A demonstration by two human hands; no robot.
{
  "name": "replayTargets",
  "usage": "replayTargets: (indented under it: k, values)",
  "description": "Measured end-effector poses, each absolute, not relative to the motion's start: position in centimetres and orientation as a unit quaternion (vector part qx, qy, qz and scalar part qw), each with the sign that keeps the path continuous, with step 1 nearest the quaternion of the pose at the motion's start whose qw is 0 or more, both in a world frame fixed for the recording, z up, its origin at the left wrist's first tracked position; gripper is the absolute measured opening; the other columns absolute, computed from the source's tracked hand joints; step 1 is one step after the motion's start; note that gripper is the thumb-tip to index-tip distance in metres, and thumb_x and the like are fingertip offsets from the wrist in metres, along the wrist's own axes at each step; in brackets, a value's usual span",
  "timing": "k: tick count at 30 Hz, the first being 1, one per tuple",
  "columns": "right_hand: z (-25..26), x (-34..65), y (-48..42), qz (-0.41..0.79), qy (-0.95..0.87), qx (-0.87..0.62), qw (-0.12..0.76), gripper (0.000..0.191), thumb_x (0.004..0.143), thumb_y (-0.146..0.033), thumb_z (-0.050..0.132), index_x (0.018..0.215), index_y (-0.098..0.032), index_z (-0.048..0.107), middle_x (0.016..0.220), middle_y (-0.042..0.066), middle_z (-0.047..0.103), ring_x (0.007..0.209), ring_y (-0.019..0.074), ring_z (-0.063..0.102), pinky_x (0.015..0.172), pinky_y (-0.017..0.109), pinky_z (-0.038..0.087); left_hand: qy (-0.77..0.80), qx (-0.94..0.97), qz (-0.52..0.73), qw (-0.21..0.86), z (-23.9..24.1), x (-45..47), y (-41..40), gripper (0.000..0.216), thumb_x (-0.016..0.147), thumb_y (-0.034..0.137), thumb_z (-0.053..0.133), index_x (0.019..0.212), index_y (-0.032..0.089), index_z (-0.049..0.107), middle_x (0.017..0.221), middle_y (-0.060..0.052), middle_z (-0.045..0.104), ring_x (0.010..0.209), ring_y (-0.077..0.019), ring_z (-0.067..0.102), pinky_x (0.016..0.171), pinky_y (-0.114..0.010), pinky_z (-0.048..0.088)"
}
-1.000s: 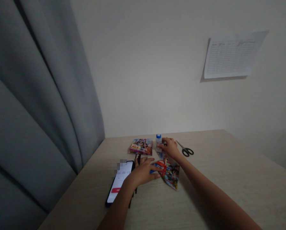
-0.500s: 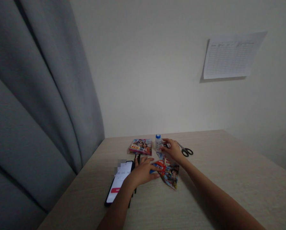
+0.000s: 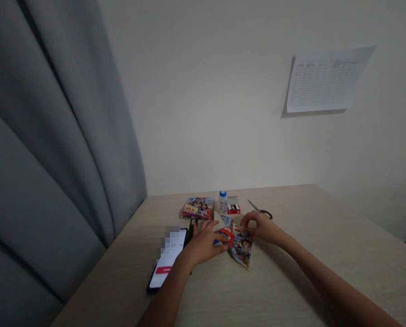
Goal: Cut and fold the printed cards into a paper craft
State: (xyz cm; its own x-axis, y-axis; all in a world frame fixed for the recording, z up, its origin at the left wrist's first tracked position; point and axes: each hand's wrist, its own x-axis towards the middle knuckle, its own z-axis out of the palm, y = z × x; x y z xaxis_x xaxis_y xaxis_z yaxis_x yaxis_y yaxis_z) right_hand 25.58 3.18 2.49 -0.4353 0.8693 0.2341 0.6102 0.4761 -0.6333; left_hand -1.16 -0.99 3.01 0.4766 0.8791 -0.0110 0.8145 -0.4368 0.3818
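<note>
A folded, colourful printed paper lies on the table between my hands. My left hand rests over its left side, palm down and fingers spread. At the paper's upper right edge, my right hand has its thumb and index finger pinched on the paper. Behind it stands a small clear bottle with a blue cap, upright. A small red and white box, with something dark inside, sits beside the bottle. Scissors lie just beyond my right hand, which partly covers their handles.
A stack of printed leaflets lies at the back left. A phone showing a timer is beside my left forearm, with dark thin items partly under that hand. A grey curtain borders the left; a printed sheet hangs on the wall.
My right hand has come away from beside the bottle, moving right and nearer to me, onto the paper's edge. The red and white box is now uncovered. My left hand stays put.
</note>
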Motion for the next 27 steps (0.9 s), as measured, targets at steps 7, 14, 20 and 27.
replayTargets:
  k: [7,14,20,27]
  values:
    - [3.0,25.5,0.6,0.228,-0.868,-0.388,0.211,0.014,0.069,-0.02,0.076,0.083,-0.022,0.076,0.092,0.005,0.071,0.098,0.0231,0.06,0.09,0.033,0.045,0.504,0.842,0.096,0.167,2.6,-1.1,-0.9,0.035,0.085,0.061,0.061,0.114,0.044,0.071,0.155,-0.001,0.039,0.146,-0.0367,0.019,0.114,-0.066,-0.005]
    - [2.9,25.8,-0.1,0.227,-0.873,-0.401,0.163,0.032,0.057,-0.031,0.088,0.087,-0.026,0.076,0.098,0.002,0.071,0.104,0.0242,0.055,0.093,0.035,0.04,0.504,0.843,0.094,0.162,2.6,-1.2,-0.8,0.033,0.086,0.061,0.059,0.113,0.046,0.071,0.154,0.0,0.04,0.145,-0.0359,0.022,0.114,-0.066,0.001]
    - [3.1,25.5,-0.6,0.185,-0.885,-0.405,0.135,0.035,0.056,-0.035,0.088,0.088,-0.03,0.076,0.099,0.001,0.071,0.108,0.0269,0.054,0.094,0.039,0.036,0.504,0.843,0.095,0.161,2.5,-1.1,-0.7,0.032,0.086,0.06,0.06,0.113,0.046,0.071,0.153,0.0,0.042,0.145,-0.0344,0.022,0.115,-0.065,0.001]
    - [2.9,25.3,-0.6,0.162,-0.89,-0.4,0.145,0.036,0.055,-0.033,0.086,0.089,-0.028,0.076,0.098,0.003,0.07,0.104,0.0264,0.056,0.097,0.039,0.035,0.504,0.843,0.101,0.159,2.6,-0.8,-0.9,0.029,0.086,0.057,0.062,0.111,0.045,0.072,0.15,-0.001,0.045,0.143,-0.034,0.026,0.114,-0.066,0.0]
